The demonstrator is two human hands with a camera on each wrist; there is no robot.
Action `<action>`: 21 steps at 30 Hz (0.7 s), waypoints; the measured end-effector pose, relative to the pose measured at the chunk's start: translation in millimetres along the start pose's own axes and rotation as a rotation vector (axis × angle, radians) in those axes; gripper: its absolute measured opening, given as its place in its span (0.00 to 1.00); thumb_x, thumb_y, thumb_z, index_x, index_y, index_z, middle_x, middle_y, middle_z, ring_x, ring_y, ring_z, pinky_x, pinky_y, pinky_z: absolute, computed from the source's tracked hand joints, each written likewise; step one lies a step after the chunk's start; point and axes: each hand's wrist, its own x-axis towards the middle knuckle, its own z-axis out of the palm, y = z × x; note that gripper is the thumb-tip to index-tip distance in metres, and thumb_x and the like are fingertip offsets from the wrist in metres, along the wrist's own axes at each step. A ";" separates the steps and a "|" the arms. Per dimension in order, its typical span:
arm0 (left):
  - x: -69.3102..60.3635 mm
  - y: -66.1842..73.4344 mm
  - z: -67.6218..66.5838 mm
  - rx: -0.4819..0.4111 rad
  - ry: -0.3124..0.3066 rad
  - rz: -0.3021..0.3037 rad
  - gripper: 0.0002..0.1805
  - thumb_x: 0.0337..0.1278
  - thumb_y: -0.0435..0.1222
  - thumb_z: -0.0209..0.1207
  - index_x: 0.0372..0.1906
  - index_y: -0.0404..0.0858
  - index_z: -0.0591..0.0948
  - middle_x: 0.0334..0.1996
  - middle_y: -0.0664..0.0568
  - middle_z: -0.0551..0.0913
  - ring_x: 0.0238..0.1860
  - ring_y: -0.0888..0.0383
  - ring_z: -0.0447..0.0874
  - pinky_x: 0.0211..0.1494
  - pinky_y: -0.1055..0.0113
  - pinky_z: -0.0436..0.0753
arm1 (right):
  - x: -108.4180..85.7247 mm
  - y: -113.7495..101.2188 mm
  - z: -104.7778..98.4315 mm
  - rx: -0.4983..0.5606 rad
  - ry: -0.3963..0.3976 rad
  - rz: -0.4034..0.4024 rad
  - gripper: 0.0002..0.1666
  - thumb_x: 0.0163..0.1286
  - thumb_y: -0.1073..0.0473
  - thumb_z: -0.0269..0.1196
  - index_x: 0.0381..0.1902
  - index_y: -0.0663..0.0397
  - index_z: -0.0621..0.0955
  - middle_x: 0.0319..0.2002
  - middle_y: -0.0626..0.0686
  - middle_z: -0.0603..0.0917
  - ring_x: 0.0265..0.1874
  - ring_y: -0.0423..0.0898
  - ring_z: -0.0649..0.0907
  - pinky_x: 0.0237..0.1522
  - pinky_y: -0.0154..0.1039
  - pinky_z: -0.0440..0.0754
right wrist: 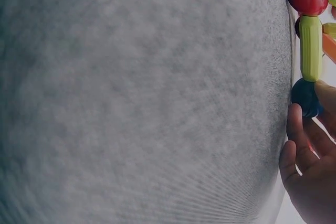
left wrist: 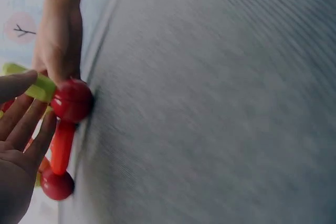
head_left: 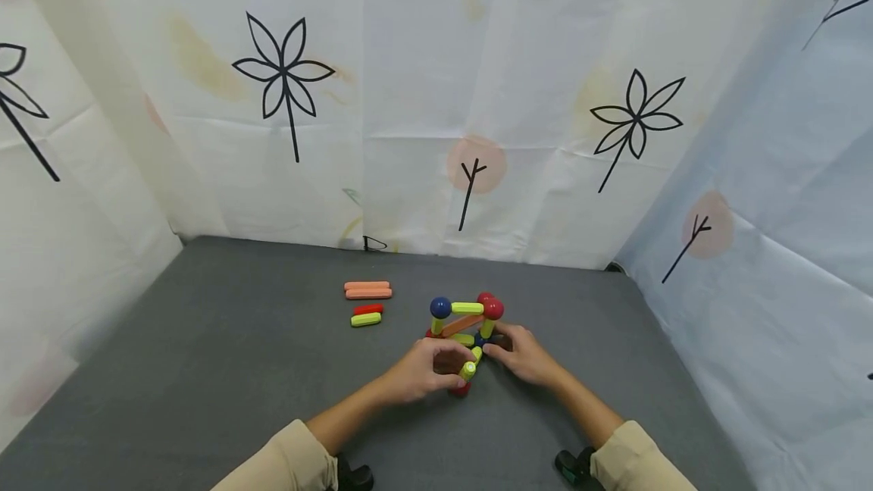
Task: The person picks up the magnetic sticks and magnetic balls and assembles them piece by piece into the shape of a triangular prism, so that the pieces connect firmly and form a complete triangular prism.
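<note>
A frame of magnetic rods and balls stands on the table, with an upper blue ball (head_left: 440, 308) and red ball (head_left: 493, 309) joined by a yellow-green rod (head_left: 467, 308). My left hand (head_left: 424, 371) pinches another yellow-green rod (left wrist: 41, 86) between thumb and fingers; its lower end meets the near red ball (left wrist: 73, 100). On the frame's right side, my right hand (head_left: 524, 354) grips a lower blue ball (right wrist: 304, 98) between thumb and fingers. A yellow-green rod (right wrist: 311, 48) links that ball to the near red one. Orange rods run through the base, partly hidden by my hands.
Left of the frame lie two orange rods (head_left: 368, 290), a short red rod (head_left: 368, 309) and a yellow-green rod (head_left: 366, 320). The grey table (head_left: 225, 370) ends at a patterned white cloth (head_left: 409, 97) behind and at both sides.
</note>
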 end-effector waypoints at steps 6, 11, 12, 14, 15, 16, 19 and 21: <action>-4.9 -10.5 -5.3 0.050 0.035 0.001 0.14 0.59 0.27 0.66 0.50 0.39 0.83 0.44 0.54 0.86 0.46 0.62 0.84 0.51 0.69 0.81 | 1.6 -1.5 -1.0 -0.030 0.015 0.011 0.21 0.75 0.60 0.60 0.60 0.67 0.77 0.54 0.60 0.83 0.50 0.54 0.85 0.50 0.48 0.82; -10.4 -15.5 -13.2 0.052 0.058 -0.011 0.13 0.60 0.28 0.66 0.49 0.37 0.83 0.44 0.52 0.86 0.46 0.59 0.85 0.50 0.68 0.82 | 1.9 -1.8 -0.5 -0.020 0.011 0.036 0.22 0.75 0.59 0.60 0.61 0.66 0.76 0.55 0.60 0.82 0.51 0.55 0.85 0.53 0.52 0.81; -11.5 -16.3 -15.1 0.055 0.066 -0.014 0.13 0.60 0.28 0.66 0.49 0.36 0.83 0.44 0.51 0.86 0.46 0.58 0.85 0.50 0.68 0.82 | 1.7 -1.6 -0.3 -0.020 0.011 0.040 0.22 0.74 0.59 0.60 0.61 0.66 0.76 0.55 0.60 0.82 0.51 0.54 0.85 0.53 0.52 0.81; -14.3 -18.3 -19.2 0.075 0.094 -0.026 0.13 0.60 0.29 0.66 0.49 0.35 0.83 0.45 0.49 0.86 0.46 0.57 0.84 0.49 0.69 0.82 | 1.1 -1.6 0.4 -0.019 0.013 0.048 0.22 0.74 0.59 0.60 0.61 0.66 0.77 0.55 0.60 0.82 0.50 0.54 0.85 0.52 0.51 0.81; -15.6 -19.5 -21.2 0.088 0.111 -0.035 0.13 0.60 0.29 0.66 0.49 0.35 0.83 0.45 0.49 0.86 0.46 0.56 0.84 0.48 0.69 0.82 | 0.9 -1.3 0.8 -0.021 0.013 0.043 0.22 0.74 0.59 0.60 0.61 0.66 0.77 0.55 0.61 0.82 0.50 0.54 0.85 0.52 0.51 0.82; -16.3 -20.8 -23.2 0.105 0.128 -0.043 0.13 0.59 0.29 0.66 0.49 0.35 0.83 0.44 0.49 0.86 0.45 0.56 0.84 0.48 0.69 0.82 | 0.8 -1.2 0.9 -0.024 0.013 0.043 0.22 0.74 0.60 0.60 0.61 0.67 0.77 0.55 0.61 0.82 0.49 0.54 0.85 0.51 0.50 0.82; -16.9 -24.7 -28.7 0.157 0.189 -0.065 0.13 0.58 0.29 0.67 0.49 0.36 0.83 0.43 0.50 0.86 0.44 0.55 0.84 0.46 0.70 0.82 | 0.8 -0.7 1.5 -0.030 0.011 0.040 0.22 0.74 0.60 0.60 0.61 0.67 0.76 0.54 0.61 0.82 0.48 0.53 0.86 0.50 0.46 0.82; -15.7 -26.6 -31.7 0.183 0.232 -0.075 0.14 0.56 0.28 0.68 0.48 0.35 0.83 0.41 0.50 0.85 0.43 0.55 0.84 0.45 0.70 0.82 | 1.2 -0.6 1.8 -0.029 0.012 0.042 0.22 0.74 0.59 0.60 0.61 0.66 0.76 0.55 0.61 0.82 0.48 0.52 0.85 0.50 0.44 0.82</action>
